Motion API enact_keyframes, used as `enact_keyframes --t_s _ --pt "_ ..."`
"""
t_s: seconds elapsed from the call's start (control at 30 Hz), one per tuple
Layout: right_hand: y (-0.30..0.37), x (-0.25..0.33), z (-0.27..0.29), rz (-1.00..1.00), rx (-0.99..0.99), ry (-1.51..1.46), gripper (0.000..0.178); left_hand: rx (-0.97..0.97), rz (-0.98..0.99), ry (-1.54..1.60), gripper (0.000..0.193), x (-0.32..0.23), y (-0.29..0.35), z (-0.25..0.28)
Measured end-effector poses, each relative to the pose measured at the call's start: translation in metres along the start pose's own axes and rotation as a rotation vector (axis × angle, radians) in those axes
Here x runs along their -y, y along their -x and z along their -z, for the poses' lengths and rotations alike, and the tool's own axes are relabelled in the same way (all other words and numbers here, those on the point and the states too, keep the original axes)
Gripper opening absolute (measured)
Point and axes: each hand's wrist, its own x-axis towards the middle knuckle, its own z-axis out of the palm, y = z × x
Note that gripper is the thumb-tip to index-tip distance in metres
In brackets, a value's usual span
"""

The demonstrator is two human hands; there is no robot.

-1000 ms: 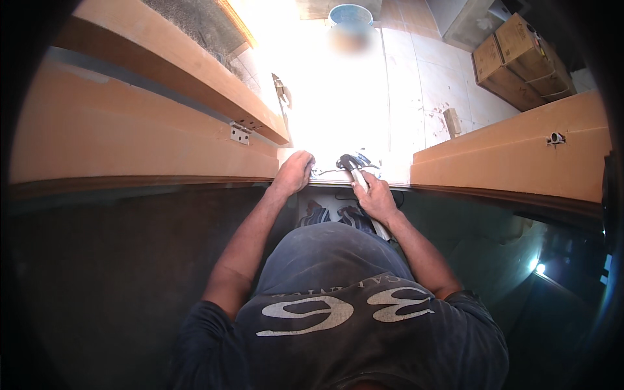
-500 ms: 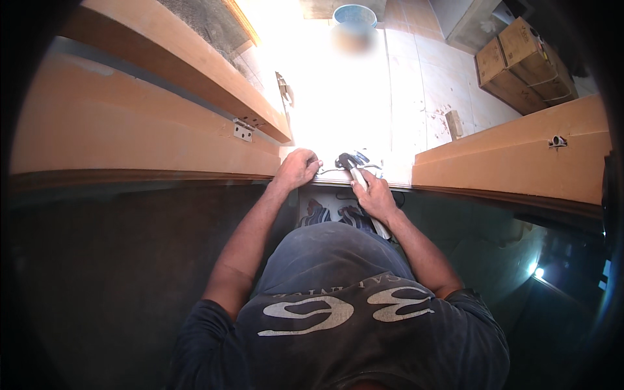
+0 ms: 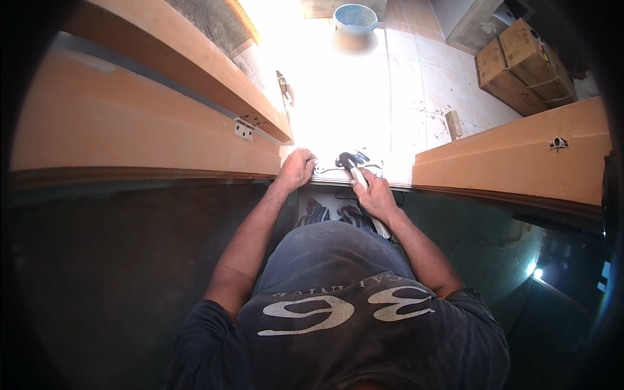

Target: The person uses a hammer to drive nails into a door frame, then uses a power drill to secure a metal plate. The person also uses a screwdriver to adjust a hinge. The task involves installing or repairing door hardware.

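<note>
Sunlit floor tiles (image 3: 416, 97) fill the top of our view, washed out by glare, with a blue bucket (image 3: 355, 16) at twelve o'clock and wooden crates (image 3: 523, 65) at about one o'clock. Orange-brown wooden panels (image 3: 130, 130) run along both sides, the one at ten o'clock carrying a small metal hinge (image 3: 244, 129). We look down past a dark printed shirt to our two arms meeting just above centre. Our right hand (image 3: 374, 195) is wrapped around the pale handle of a hammer (image 3: 354, 170), fingers clamped on it; the long axis runs from the hand at about five o'clock up toward eleven, the dark head pointing away from us. Our left hand (image 3: 297, 169) sits just beside it at nine o'clock, fingers curled together over the panel edge, near a thin metal piece (image 3: 328, 171) we cannot make out clearly. Shoes (image 3: 331, 213) show below.
</note>
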Motion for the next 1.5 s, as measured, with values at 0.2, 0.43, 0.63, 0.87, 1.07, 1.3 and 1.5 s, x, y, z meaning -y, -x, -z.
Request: enact_keyframes --t_s 0.2,0.43,0.63,0.87,1.07,1.3,1.5 --pt "-0.005 0.011 -0.002 -0.011 0.042 -0.042 0.034 -0.044 0.035 0.053 0.008 0.007 0.002 -0.006" --pt "-0.02 0.016 -0.015 0.049 0.105 0.022 0.036 -0.115 -0.004 0.06 0.011 0.013 0.003 -0.01" --pt "-0.022 0.012 -0.024 0.134 0.048 0.039 0.034 -0.091 0.045 0.077 0.015 0.023 -0.002 -0.012" --pt "-0.02 0.012 -0.027 0.104 0.06 0.048 0.035 -0.058 0.1 0.128 0.017 0.028 -0.002 -0.013" --pt "-0.017 0.006 -0.028 0.085 0.031 0.019 0.035 -0.049 0.151 0.143 0.018 0.024 -0.004 -0.012" --pt "-0.016 0.0 -0.027 0.094 0.022 0.033 0.033 -0.046 0.106 0.116 0.02 0.019 -0.002 -0.008" --pt "-0.015 0.005 -0.023 0.042 0.047 0.021 0.033 -0.036 0.116 0.126 0.019 0.017 -0.001 -0.006"
